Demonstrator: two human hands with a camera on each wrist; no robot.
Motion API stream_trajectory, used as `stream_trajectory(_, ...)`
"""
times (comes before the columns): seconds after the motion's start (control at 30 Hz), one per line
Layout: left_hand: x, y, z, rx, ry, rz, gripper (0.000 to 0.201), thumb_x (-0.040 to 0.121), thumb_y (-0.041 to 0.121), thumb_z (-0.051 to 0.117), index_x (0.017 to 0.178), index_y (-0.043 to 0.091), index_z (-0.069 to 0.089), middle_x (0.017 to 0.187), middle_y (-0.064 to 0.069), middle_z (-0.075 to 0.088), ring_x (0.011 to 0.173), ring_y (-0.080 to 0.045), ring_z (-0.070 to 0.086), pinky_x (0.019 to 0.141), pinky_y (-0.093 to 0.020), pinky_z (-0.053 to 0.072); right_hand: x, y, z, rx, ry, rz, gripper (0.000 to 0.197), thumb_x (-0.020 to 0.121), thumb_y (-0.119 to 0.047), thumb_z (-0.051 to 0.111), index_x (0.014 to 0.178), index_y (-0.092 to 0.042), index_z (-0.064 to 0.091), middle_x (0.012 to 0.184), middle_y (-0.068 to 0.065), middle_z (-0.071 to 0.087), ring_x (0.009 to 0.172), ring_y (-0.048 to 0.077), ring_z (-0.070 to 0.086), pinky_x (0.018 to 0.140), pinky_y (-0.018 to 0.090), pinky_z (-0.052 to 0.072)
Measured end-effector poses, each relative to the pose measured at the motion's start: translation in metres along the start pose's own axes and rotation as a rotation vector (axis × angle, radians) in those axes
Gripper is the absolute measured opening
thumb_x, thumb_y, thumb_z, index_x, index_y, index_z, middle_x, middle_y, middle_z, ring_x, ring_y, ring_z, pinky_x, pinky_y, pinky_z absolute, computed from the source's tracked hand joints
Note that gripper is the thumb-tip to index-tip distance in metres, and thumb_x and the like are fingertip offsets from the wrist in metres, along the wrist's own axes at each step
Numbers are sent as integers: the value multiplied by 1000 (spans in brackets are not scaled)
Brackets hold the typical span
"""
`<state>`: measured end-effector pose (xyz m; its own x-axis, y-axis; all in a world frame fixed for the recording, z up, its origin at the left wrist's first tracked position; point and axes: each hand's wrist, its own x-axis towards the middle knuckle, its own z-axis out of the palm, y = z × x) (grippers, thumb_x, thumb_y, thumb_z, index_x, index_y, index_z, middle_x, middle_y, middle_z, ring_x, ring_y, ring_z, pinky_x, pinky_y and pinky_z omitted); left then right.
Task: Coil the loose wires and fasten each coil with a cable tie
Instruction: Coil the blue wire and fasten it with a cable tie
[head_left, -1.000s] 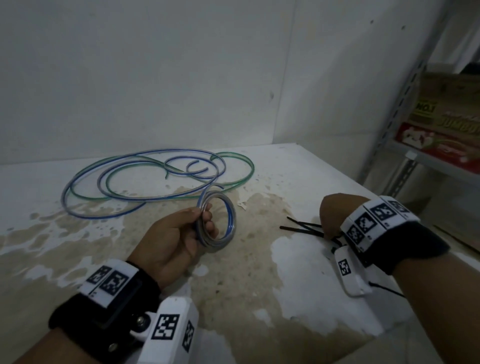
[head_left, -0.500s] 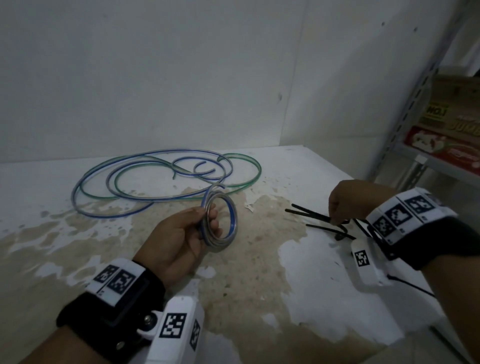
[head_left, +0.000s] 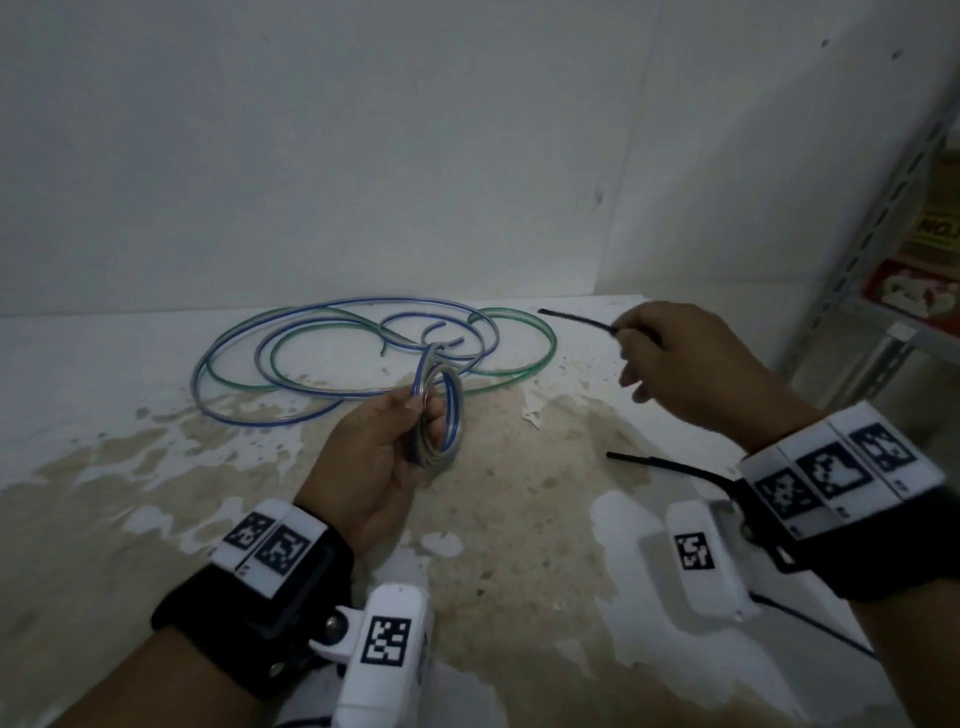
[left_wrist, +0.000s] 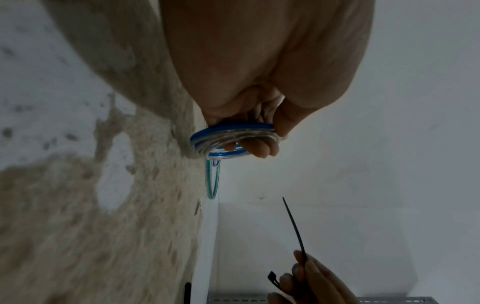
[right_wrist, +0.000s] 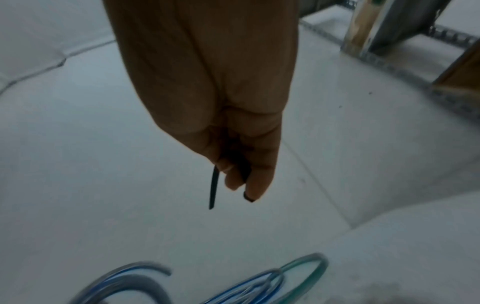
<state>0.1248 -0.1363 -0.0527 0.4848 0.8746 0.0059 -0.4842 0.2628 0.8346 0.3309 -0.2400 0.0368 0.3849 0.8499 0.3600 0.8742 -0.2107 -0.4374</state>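
My left hand (head_left: 384, 447) grips a small tight coil of blue-striped clear wire (head_left: 451, 415) above the table, fingers through its middle; the same coil (left_wrist: 231, 142) fills the left wrist view. The wire runs on from the coil into loose blue and green loops (head_left: 332, 358) lying at the back of the table. My right hand (head_left: 675, 358) is raised at the right and pinches a black cable tie (head_left: 576, 318) that points left toward the loops. In the right wrist view the tie (right_wrist: 214, 185) sticks out from the curled fingers.
Spare black cable ties (head_left: 670, 467) lie on the table (head_left: 519, 519) by my right wrist. The tabletop has worn white paint with bare brown patches. A metal shelf rack (head_left: 883, 208) with boxes stands at the right; white walls close the back.
My right hand has lifted off the pile of ties with one tie pinched and moved up and back. The left hand keeps holding the coil in about the same place.
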Motion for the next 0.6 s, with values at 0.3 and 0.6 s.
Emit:
stream_trajectory(0.3,13,12,-21,352,95,220,31,100,8,40,77,13,59,60,4,56,60,-16,42,69,-33,35,-5,-48,72,329,-230,177,33,95,-7,42,78,19,56,69,25,61,60,37,62,54,35,55)
stream_trajectory(0.6,13,9,-18,415,84,191,23,97,6,45,119,5,44,61,2,54,56,-11,45,62,-26,37,18,-74,97,1036,-523,497,27,98,-7,39,79,-4,58,61,3,53,45,9,44,36,18,37)
